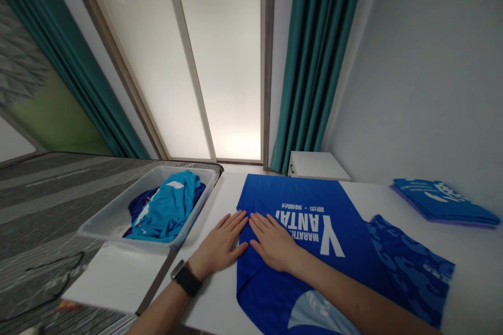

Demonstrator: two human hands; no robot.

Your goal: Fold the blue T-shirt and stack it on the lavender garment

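A blue T-shirt (314, 230) with white lettering lies spread flat on the white table (479, 256). My left hand (220, 246), with a black watch on its wrist, lies flat and open at the shirt's left edge, fingers stretched out. My right hand (273, 243) rests flat and open on the shirt just beside it, fingers together and pointing away from me. Neither hand holds anything.
A grey tray (106, 220) with crumpled blue and turquoise garments (167, 209) stands left of the table. Folded blue shirts (444, 201) are stacked at the far right. A small white cabinet (318, 166) and teal curtains (314, 63) stand behind. A striped bed surface (39, 204) lies left.
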